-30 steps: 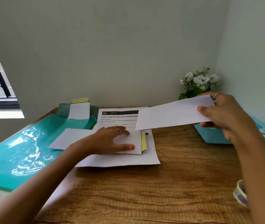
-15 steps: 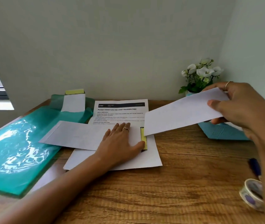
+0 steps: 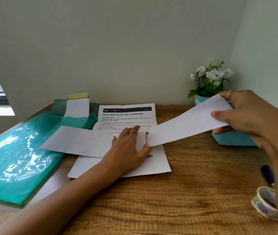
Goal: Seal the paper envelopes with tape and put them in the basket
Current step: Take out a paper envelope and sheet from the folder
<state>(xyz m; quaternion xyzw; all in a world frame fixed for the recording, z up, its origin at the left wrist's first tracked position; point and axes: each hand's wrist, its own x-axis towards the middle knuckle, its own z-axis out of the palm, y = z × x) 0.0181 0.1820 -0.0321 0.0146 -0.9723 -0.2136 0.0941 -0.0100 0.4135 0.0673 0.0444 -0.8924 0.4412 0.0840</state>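
My right hand (image 3: 246,116) pinches one end of a white envelope (image 3: 185,126) and holds it in the air, its far end dipping toward the table's middle. Behind and below that hand stands the light blue basket (image 3: 233,139), mostly hidden. My left hand (image 3: 128,146) lies flat with straight fingers on a second white envelope (image 3: 80,141) that has a yellow strip at its right end. A roll of patterned tape (image 3: 264,203) sits at the right edge near me.
A printed sheet (image 3: 128,116) lies under the flat envelope on the wooden table (image 3: 185,192). A teal plastic folder (image 3: 19,153) covers the left side, with another envelope (image 3: 77,107) at its back. White flowers (image 3: 209,78) stand in the right corner. A dark pen (image 3: 267,173) lies near the tape.
My right hand has carried the envelope a little further right and tilted it, so its free end dips lower. My left hand has slid up the flat envelope and spread flat.
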